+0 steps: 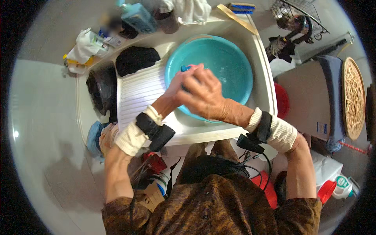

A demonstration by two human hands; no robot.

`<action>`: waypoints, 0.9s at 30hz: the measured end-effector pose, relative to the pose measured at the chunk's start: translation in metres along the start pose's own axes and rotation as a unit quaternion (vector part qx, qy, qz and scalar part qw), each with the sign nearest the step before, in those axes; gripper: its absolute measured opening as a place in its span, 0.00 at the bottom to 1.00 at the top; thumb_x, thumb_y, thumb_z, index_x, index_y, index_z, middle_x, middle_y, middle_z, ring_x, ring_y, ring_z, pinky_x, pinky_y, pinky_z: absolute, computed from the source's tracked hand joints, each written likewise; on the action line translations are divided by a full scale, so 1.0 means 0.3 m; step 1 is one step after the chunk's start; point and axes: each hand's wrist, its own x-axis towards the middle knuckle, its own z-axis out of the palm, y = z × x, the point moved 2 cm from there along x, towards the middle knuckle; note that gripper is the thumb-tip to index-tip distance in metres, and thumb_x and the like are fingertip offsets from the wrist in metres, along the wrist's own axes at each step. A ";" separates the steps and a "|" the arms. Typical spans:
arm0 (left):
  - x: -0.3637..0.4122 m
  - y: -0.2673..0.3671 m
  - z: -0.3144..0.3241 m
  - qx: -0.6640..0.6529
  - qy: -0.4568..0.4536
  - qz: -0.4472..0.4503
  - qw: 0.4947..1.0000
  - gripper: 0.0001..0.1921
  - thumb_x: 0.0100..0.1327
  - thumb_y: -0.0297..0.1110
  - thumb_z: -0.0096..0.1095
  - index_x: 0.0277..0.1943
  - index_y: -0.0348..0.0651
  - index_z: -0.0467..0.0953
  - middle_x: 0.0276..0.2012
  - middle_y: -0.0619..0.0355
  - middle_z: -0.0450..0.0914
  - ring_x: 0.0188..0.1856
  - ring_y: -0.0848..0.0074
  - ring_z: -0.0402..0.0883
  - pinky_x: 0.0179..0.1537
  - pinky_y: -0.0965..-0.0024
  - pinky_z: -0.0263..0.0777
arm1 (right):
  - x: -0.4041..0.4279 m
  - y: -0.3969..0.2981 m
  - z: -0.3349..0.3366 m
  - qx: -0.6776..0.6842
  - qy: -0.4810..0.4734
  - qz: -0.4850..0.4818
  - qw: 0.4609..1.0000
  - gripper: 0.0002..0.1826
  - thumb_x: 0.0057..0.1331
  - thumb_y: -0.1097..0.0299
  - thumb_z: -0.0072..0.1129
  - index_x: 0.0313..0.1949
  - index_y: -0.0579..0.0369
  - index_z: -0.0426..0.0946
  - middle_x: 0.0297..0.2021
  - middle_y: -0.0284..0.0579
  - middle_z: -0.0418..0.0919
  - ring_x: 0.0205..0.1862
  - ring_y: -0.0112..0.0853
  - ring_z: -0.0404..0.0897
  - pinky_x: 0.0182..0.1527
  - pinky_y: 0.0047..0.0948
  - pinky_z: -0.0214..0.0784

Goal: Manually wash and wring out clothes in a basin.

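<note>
My left hand [173,86] and my right hand [204,92] are pressed together over the near left part of a teal plastic basin [171,63]. Between them is a small blue item [185,68], mostly hidden by the fingers. Its blue end shows past the fingertips, beside a bit of pink, and I cannot tell what it is. My right fingers fold over the left hand and look slightly blurred. Water [226,67] lies in the basin, which stands in a white laundry sink [264,88] with a ribbed washboard [141,97] on its left.
A folded black cloth [136,60] lies atop the washboard; dark wet fabric [102,88] sits left of it. Bottles, including a blue one [139,17], line the back ledge near a scrubbing brush [242,8]. On the right, a round tray [354,98] rests on a washing machine [305,97].
</note>
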 end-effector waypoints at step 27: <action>0.118 -0.116 0.067 0.507 -0.133 -0.112 0.844 0.10 0.46 0.33 0.57 0.17 0.36 0.71 0.12 0.59 0.69 0.16 0.80 0.64 0.19 0.73 0.59 | -0.212 -0.052 0.080 0.018 -0.188 -0.395 0.899 0.13 0.43 0.55 0.52 0.15 0.51 0.75 0.16 0.34 0.69 0.22 0.32 0.68 0.23 0.32 0.55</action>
